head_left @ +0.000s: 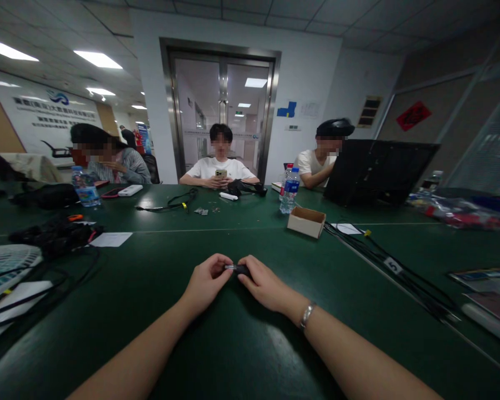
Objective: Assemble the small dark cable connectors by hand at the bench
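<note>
Over the middle of the green table [250, 350], my right hand [261, 282] is closed on a small dark object [242, 270] with a thin metallic tip pointing left. Thumb and fingers of my left hand [208, 282] pinch around the tip's left end. The two hands almost meet, with the object lying level between them. A silver bracelet [307, 315] circles my right wrist. What exactly the object is cannot be made out.
An open cardboard box [306, 223] stands beyond my right hand, near two bottles [290, 191]. Black cables [394, 272] run along the right. A white basket [10, 264] and black gear [52, 236] lie left. Three people sit across the table, one holding a phone [221, 174].
</note>
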`<state>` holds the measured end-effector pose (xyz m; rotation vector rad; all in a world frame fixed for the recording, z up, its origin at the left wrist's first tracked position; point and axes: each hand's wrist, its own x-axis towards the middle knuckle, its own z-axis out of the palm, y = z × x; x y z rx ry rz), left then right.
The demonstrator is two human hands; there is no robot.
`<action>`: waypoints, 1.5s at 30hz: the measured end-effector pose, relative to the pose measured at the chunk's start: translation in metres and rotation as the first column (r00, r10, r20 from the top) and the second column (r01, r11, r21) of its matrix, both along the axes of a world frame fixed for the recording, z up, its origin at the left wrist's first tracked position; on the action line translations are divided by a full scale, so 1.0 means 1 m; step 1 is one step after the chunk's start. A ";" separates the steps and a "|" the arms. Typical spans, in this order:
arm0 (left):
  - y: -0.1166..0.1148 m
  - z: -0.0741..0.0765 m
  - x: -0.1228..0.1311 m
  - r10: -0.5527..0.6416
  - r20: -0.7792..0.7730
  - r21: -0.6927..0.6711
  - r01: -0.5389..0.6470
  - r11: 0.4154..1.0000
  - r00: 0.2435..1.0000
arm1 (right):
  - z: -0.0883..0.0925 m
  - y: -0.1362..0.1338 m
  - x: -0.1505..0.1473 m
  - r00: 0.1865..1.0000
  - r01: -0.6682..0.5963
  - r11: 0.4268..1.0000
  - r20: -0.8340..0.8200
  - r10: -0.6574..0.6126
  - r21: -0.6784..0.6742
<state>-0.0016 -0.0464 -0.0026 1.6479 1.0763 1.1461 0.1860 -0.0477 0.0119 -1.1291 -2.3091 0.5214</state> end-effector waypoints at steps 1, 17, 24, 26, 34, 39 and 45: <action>0.000 0.000 0.000 -0.003 0.001 -0.004 0.003 1.000 1.000 | 0.000 0.000 0.000 1.000 0.002 1.000 -0.001 -0.002 0.002; 0.000 0.002 0.000 -0.019 -0.019 -0.024 0.019 1.000 1.000 | 0.004 -0.002 -0.001 1.000 0.011 1.000 0.002 -0.011 0.000; 0.000 0.003 0.001 -0.017 -0.011 -0.028 0.017 0.999 1.000 | 0.001 -0.001 -0.001 1.000 0.007 1.000 -0.004 -0.007 0.019; 0.000 0.001 0.001 -0.010 -0.014 -0.020 0.010 1.000 1.000 | 0.000 0.000 -0.001 1.000 0.003 1.000 -0.008 -0.003 0.026; -0.001 0.003 0.001 0.040 -0.085 -0.002 -0.040 0.999 0.996 | 0.000 0.000 -0.001 1.000 0.008 0.999 -0.015 -0.008 0.035; -0.001 0.001 0.001 0.039 -0.101 -0.031 -0.042 0.999 0.994 | 0.000 -0.001 -0.001 1.000 0.009 1.000 -0.030 -0.008 0.028; -0.003 0.004 0.000 0.037 -0.088 0.031 -0.035 0.999 0.995 | 0.002 -0.002 -0.002 0.999 0.010 1.000 -0.033 -0.009 0.027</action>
